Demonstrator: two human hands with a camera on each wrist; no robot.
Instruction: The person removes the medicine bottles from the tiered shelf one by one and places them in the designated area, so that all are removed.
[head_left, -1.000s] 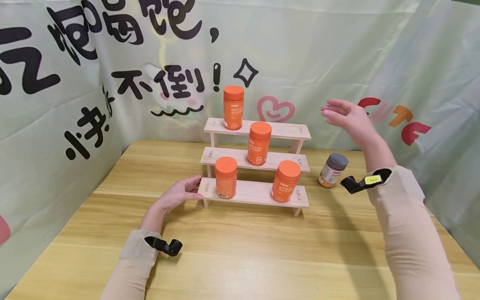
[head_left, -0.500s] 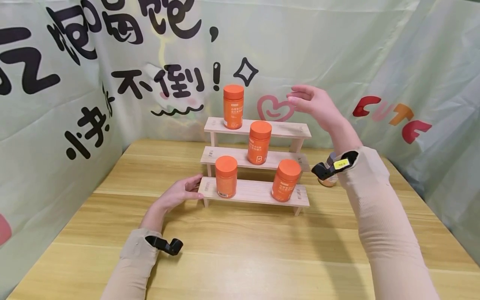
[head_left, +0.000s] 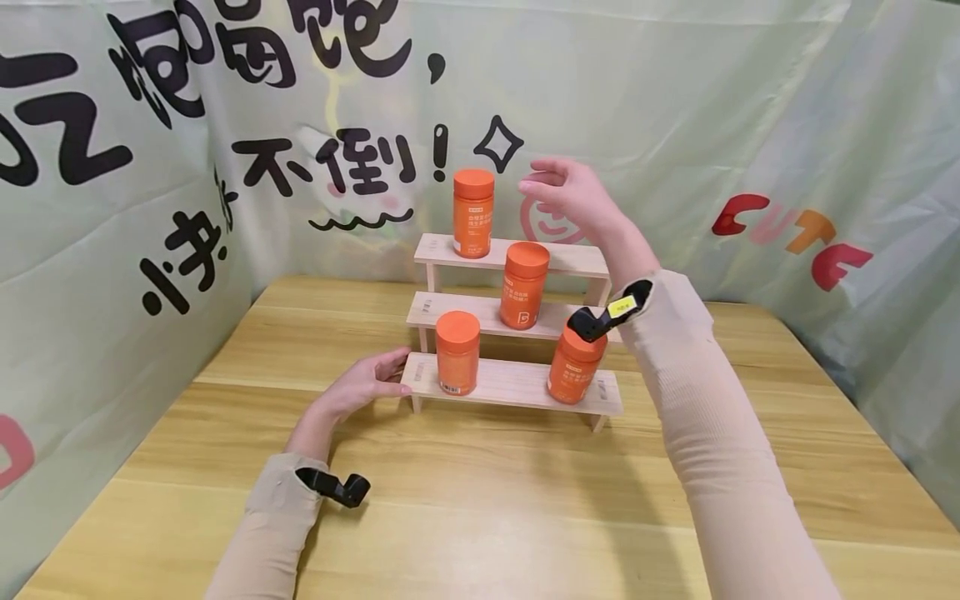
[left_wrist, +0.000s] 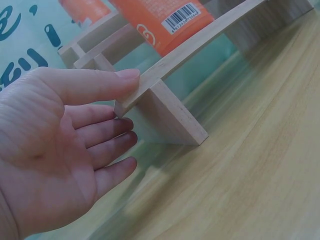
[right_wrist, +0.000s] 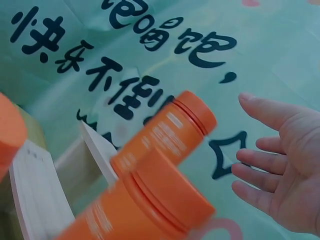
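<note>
- The right hand (head_left: 572, 193) hangs in the air by the top of the stand, thumb and fingers parted and slightly bent, with nothing between them.
- Just left of its fingertips, apart from them, the top bottle (head_left: 473, 214) stands upright on the highest tier.
- The left hand (head_left: 363, 385) holds the near end of the wooden stand (head_left: 491, 379) lightly between thumb and forefinger; its other fingers stick out loosely beyond the wood.
- Just to the right of the left hand, on the lowest tier, stands the lower left bottle (head_left: 457, 360), its barcode low on its side.
- Below the right hand and a little to its left is the middle bottle (head_left: 521, 296); lower still, under that forearm, is the lower right bottle (head_left: 573, 375), its lid partly covered by the black wrist camera (head_left: 592, 323).
- The step in hand looks like an approach to the top bottle — the left hand probably steadying the stand meanwhile.
- The next move would seem to call for bringing the right hand leftward and closing thumb and fingers round that bottle — keeping the wrist clear of the bottles beneath, and the left hand's hold steady.
</note>
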